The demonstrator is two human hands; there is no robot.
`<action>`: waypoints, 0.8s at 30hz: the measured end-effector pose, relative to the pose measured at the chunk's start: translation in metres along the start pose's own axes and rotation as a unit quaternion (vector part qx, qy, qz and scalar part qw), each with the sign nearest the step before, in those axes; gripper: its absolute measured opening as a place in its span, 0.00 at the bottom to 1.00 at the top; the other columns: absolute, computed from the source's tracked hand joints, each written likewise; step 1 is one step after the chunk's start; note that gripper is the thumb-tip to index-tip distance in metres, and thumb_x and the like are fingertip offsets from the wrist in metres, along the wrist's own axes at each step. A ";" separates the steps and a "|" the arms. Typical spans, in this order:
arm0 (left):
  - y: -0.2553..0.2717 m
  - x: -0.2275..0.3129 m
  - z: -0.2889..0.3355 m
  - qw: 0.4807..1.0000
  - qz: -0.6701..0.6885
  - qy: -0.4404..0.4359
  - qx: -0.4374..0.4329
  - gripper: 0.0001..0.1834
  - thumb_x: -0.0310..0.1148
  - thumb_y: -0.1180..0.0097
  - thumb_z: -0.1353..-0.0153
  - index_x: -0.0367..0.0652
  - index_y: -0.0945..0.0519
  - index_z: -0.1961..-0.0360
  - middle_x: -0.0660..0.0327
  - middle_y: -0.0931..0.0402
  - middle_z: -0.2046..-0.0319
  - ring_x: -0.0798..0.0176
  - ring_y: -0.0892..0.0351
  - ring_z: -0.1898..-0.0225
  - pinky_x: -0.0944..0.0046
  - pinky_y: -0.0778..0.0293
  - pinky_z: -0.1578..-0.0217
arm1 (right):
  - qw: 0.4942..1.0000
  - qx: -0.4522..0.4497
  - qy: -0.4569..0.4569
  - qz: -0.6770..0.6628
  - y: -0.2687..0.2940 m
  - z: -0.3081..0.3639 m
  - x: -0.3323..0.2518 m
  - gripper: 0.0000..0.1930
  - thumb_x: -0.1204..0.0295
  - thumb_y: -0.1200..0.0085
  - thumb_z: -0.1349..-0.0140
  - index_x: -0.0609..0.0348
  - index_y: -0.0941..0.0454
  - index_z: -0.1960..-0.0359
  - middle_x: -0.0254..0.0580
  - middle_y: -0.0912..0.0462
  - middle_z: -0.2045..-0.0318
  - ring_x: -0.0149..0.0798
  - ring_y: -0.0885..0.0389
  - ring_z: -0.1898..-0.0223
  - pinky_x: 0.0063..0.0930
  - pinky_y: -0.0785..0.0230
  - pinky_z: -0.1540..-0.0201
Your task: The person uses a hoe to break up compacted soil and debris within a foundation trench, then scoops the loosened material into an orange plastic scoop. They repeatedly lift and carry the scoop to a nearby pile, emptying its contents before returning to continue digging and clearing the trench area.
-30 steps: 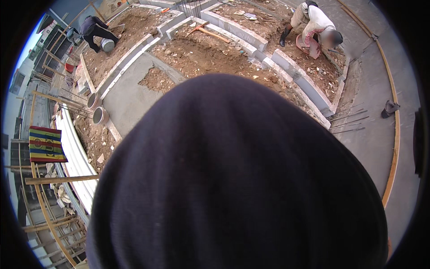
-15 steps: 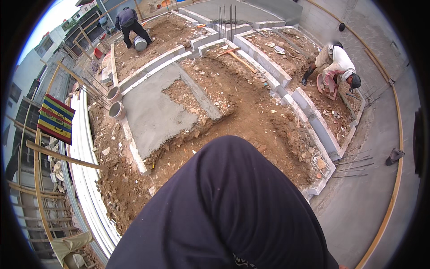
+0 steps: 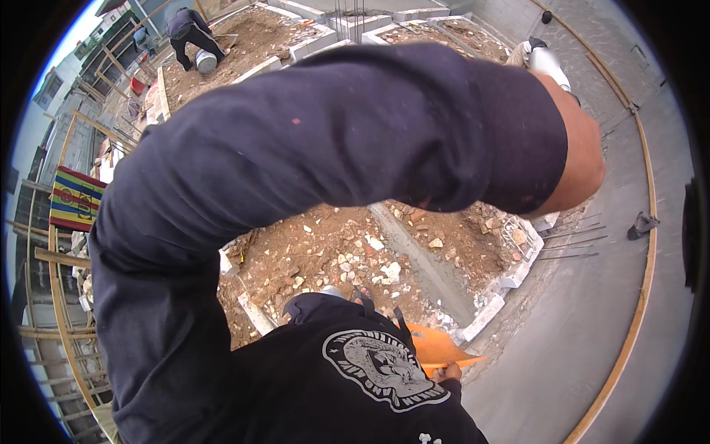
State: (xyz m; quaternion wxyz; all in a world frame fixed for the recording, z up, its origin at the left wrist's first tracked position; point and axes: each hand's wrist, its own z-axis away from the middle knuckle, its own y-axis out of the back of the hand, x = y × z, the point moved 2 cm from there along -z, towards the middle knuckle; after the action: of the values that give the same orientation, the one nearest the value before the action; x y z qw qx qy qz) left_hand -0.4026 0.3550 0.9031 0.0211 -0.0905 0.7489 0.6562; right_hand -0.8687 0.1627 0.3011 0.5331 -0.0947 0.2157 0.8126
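Note:
My left arm, in a dark sleeve, arches close across the head view from the lower left to the right. My left hand (image 3: 580,155) shows only as bare skin beyond the cuff, and its fingers are hidden. Low in the view, beside my black shirt with its round print, my right hand (image 3: 447,372) grips the edge of an orange curved, shell-like thing (image 3: 436,346). My shirt covers part of that thing, so its kind cannot be made out. Beneath me are stony soil (image 3: 333,251) and a grey mortar strip (image 3: 425,259).
White block edging (image 3: 484,318) borders the soil, with rebar ends (image 3: 573,244) sticking out at the right. Smooth grey concrete (image 3: 562,333) lies beyond. At the upper left a co-worker (image 3: 188,33) bends over a bucket (image 3: 205,61). Another person (image 3: 549,66) is half hidden behind my arm.
The dark cloth bulge at the lower middle has given way to my left arm stretched across the view. My right hand and the orange thing have come into sight. My view has tilted downward.

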 end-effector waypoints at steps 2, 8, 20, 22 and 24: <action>0.038 -0.013 0.021 0.997 -0.051 0.060 -0.006 0.08 0.27 0.43 0.51 0.35 0.17 0.70 0.47 0.19 0.68 0.47 0.17 0.66 0.53 0.22 0.67 | 0.999 -0.039 0.005 0.036 -0.032 0.002 -0.002 0.06 0.68 0.51 0.39 0.55 0.29 0.64 0.33 0.27 0.76 0.30 0.33 0.82 0.28 0.36 0.78; 0.033 -0.033 0.016 0.997 -0.016 0.064 0.040 0.09 0.28 0.43 0.49 0.35 0.18 0.68 0.49 0.21 0.69 0.50 0.19 0.67 0.55 0.23 0.67 | 0.998 -0.041 0.024 0.030 -0.004 0.002 -0.002 0.08 0.66 0.49 0.39 0.56 0.28 0.63 0.35 0.28 0.75 0.30 0.34 0.83 0.29 0.35 0.80; -0.159 0.028 -0.036 0.977 0.192 0.015 -0.095 0.10 0.29 0.45 0.45 0.35 0.19 0.65 0.54 0.23 0.71 0.56 0.22 0.69 0.59 0.26 0.68 | 0.997 0.042 0.055 0.046 0.000 0.020 -0.010 0.12 0.64 0.46 0.39 0.61 0.25 0.64 0.35 0.28 0.78 0.31 0.30 0.82 0.30 0.29 0.79; -0.188 0.043 -0.043 0.970 0.211 0.015 -0.117 0.10 0.29 0.45 0.45 0.35 0.19 0.64 0.55 0.24 0.71 0.57 0.23 0.70 0.60 0.26 0.68 | 0.998 0.020 0.064 0.020 0.001 0.010 -0.006 0.12 0.64 0.46 0.39 0.61 0.25 0.64 0.35 0.28 0.78 0.31 0.29 0.81 0.30 0.28 0.79; -0.209 0.046 -0.046 0.967 0.216 0.025 -0.132 0.10 0.29 0.45 0.44 0.35 0.19 0.64 0.56 0.24 0.71 0.57 0.24 0.70 0.61 0.27 0.68 | 0.998 0.023 0.056 0.023 0.001 0.010 -0.002 0.11 0.65 0.47 0.39 0.61 0.25 0.64 0.35 0.27 0.77 0.32 0.29 0.81 0.32 0.26 0.78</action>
State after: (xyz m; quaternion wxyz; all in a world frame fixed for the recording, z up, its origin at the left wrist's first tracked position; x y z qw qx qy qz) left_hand -0.4102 0.2794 0.6981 -0.1521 0.0556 0.6579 0.7355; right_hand -0.8685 0.1654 0.3109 0.5030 -0.1231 0.2660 0.8131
